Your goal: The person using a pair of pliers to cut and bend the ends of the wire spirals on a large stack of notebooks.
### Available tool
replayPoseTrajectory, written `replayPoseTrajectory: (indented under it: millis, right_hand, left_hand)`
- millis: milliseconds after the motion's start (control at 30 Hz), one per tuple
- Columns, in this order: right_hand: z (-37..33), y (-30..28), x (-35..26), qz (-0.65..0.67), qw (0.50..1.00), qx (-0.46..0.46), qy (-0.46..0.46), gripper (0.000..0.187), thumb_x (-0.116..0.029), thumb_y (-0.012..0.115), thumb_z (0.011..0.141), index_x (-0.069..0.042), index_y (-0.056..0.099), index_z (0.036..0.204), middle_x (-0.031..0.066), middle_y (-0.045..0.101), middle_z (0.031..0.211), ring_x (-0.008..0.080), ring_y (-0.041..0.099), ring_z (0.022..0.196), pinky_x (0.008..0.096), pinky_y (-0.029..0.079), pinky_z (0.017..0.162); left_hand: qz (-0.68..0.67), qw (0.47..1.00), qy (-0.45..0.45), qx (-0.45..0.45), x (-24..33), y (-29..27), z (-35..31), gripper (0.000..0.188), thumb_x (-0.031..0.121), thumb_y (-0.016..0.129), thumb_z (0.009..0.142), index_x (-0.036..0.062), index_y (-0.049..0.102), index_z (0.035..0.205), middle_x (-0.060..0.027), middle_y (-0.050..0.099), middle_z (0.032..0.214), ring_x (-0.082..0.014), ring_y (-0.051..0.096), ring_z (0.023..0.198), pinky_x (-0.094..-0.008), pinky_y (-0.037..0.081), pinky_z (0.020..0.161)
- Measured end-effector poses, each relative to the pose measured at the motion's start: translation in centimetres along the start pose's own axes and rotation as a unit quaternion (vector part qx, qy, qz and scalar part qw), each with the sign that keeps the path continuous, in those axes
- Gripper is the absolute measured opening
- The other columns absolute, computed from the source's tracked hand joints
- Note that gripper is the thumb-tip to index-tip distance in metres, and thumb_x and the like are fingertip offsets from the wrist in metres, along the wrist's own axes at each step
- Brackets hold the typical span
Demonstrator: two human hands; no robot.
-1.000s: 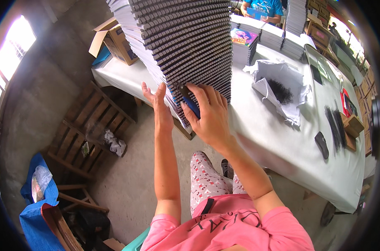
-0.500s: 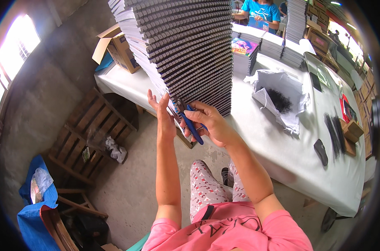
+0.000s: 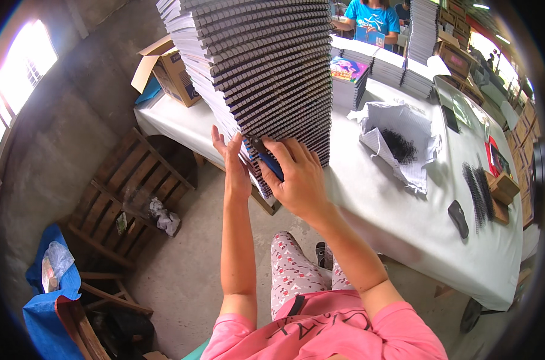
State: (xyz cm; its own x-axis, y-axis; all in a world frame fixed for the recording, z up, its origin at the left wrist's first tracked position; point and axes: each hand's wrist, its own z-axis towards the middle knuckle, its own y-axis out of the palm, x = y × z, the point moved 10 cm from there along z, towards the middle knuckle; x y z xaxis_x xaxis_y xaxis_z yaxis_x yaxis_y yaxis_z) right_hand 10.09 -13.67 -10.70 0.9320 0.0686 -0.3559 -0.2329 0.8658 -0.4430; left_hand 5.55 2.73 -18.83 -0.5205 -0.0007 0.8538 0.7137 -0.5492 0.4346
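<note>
A tall stack of coil-bound notebooks [image 3: 266, 72] rises at the table's near edge, black bindings facing me. My right hand [image 3: 298, 174] is closed around blue-handled pliers [image 3: 271, 163], whose dark jaws touch the bindings near the stack's left corner. The jaw tips are too small to tell whether they grip a coil. Against the white page edges at that corner rests my left hand [image 3: 233, 162], fingers stretched and apart, holding nothing.
On the white-covered table [image 3: 368, 222] stand a white container of black coil scraps [image 3: 398, 144], more notebook stacks [image 3: 388, 65], loose black coils [image 3: 479, 192] and wooden blocks [image 3: 503, 191]. A cardboard box [image 3: 175, 77] sits left. Beyond the table is a person in blue [image 3: 374, 21].
My right hand has turned knuckles up and closed the pliers' handles, which were spread before. My left hand stays at the stack's corner.
</note>
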Motion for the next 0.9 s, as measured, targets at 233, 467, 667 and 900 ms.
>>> replayPoseTrajectory:
  millis: [233, 467, 667, 900]
  right_hand:
    - [-0.7, 2.8, 2.3, 0.326, 0.922, -0.119, 0.17, 0.034, -0.024, 0.06, 0.086, -0.004, 0.052, 0.112, 0.0126, 0.061, 0.085, 0.0287, 0.061, 0.067, 0.0342, 0.047, 0.059]
    - [0.1, -1.5, 0.1, 0.059, 0.997, 0.029, 0.03, 0.04, -0.026, 0.063, 0.082, -0.008, 0.051, 0.115, 0.0099, 0.057, 0.098, 0.0284, 0.056, 0.09, 0.0402, 0.043, 0.078]
    - [1.0, -1.3, -0.5, 0.01, 0.999, 0.05, -0.007, 0.035, -0.027, 0.061, 0.081, -0.011, 0.053, 0.111, 0.008, 0.053, 0.092, 0.026, 0.054, 0.085, 0.0393, 0.04, 0.073]
    - [0.1, -0.1, -1.0, -0.028, 0.999, 0.042, -0.007, 0.035, -0.024, 0.061, 0.08, -0.008, 0.052, 0.11, 0.0094, 0.053, 0.089, 0.0264, 0.055, 0.076, 0.0404, 0.041, 0.06]
  left_hand:
    - [-0.005, 1.0, 0.011, 0.027, 1.0, -0.2, -0.2, 0.09, 0.047, 0.057, 0.081, 0.0172, 0.0, 0.145, -0.0128, 0.022, 0.141, -0.0259, 0.025, 0.13, -0.0413, 0.026, 0.105]
    - [-0.01, 1.0, 0.025, 0.014, 1.9, 0.1, 0.1, 0.096, 0.051, 0.061, 0.078, 0.0238, -0.003, 0.145, -0.0122, -0.007, 0.15, -0.0291, 0.001, 0.139, -0.0486, 0.012, 0.108]
    - [-0.051, 0.998, 0.035, -0.014, 0.9, 0.3, 1.1, 0.093, 0.049, 0.058, 0.078, 0.0219, 0.0, 0.146, -0.0124, -0.005, 0.15, -0.0271, 0.003, 0.139, -0.0453, 0.012, 0.109]
    - [-0.039, 0.999, 0.03, 0.007, 1.6, 0.2, 0.4, 0.093, 0.046, 0.059, 0.079, 0.024, -0.002, 0.146, -0.0151, -0.009, 0.15, -0.0274, 0.008, 0.139, -0.0472, 0.015, 0.108]
